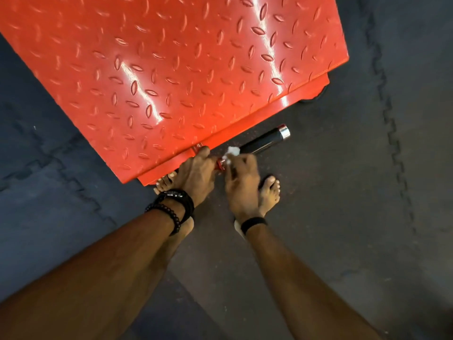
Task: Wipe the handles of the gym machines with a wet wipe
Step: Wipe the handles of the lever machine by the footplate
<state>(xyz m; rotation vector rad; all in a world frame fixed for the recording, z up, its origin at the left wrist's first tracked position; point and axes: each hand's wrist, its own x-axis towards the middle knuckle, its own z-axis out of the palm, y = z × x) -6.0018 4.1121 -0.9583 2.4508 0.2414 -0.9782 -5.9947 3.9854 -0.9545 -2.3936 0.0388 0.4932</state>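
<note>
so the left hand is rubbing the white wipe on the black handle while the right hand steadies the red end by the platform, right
Not quite: the hands are swapped. The head view shows the right hand pressing the white wipe against the black handle, while the left hand grips the handle's red end by the edge of the red platform.

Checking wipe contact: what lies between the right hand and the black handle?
In the head view, a white wet wipe sits between the right hand and the near end of the black handle.
</note>
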